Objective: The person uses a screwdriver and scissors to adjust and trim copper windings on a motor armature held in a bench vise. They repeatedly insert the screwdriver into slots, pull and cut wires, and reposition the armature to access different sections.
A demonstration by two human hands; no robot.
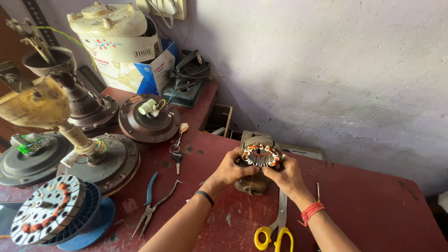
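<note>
Your fingers (254, 169) are curled in from both sides around a small motor stator (261, 154), a ring of grey steel laminations with copper-orange windings. Your left hand (232, 169) grips it at its 9 o'clock side, thumb laid across the near edge; your right hand (285, 175) closes on the 3 o'clock side, fingertips pressed to the rim. Both hands are shut on the stator, which sits on top of a brown motor housing (252, 184) standing on the red table (373, 214), a little right of centre and near the wall.

Your forearms come up from 6 o'clock and converge at the stator, wrists slightly bent inward. A black band (204, 197) circles the left wrist, a red thread (311, 211) the right.

Between your forearms, at 6 o'clock of the housing, lie yellow-handled scissors (277, 228), blades pointing toward the stator. At 9 o'clock of your left forearm lie blue-handled pliers (151, 201), and beyond them a key on a ring (177, 156). Further to 9 o'clock stand several ceiling fan motors (149, 119) and a wound fan stator (49, 209) on a blue spool.
</note>
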